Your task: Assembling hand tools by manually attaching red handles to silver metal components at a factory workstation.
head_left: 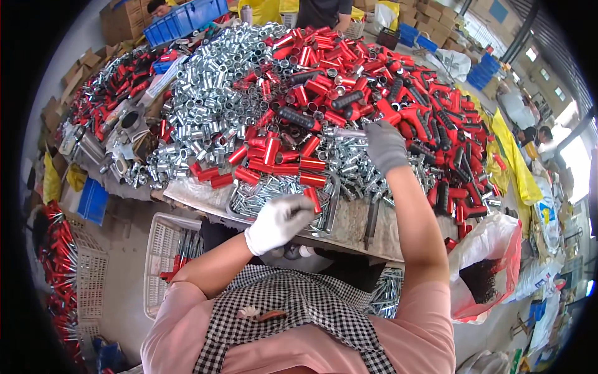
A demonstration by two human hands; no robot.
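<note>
My left hand (280, 223), in a white glove, hovers over the near edge of a metal tray (334, 198) of bolts. Its fingers are curled, and a short red metal tube (313, 200) is at the fingertips. Farther right and deeper in the pile is my right hand (385, 147), in a grey glove. Its fingers close around the end of a silver rod-like piece (346, 133), partly hidden by the glove. Between the hands lie more red tubes (272, 149) and loose small silver fittings (352, 161).
Silver collars (205, 100) heap up at left, with red black-gripped handles (417, 118) at right. White crates (163, 249) and an open sack (489, 268) stand by the table's near edge. Across the table, a person in dark clothing (321, 12) is near a blue bin (187, 23).
</note>
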